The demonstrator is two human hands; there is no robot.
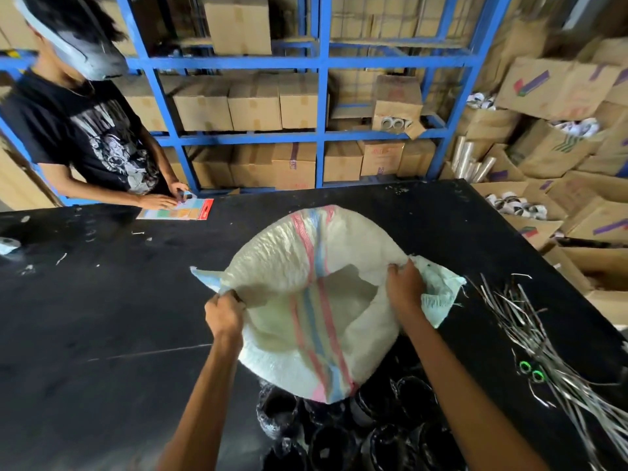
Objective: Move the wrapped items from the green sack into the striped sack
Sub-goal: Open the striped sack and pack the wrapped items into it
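Fingers (228,297) of the left hand (222,316) were curled tight round the rim of the white woven sack with pink and blue stripes (289,253). The right hand (404,287) pinched the opposite rim, so the mouth gaped between them. Beyond the fingers the sack lay on the black counter (102,300). Nearer than the wrists sat black film-wrapped round items (326,443). Right of the right fingers lay loose silvery plastic strips (530,321).

We stand in a storeroom: blue racks (323,96) stacked with cartons (255,103), a black table (102,300) before them.
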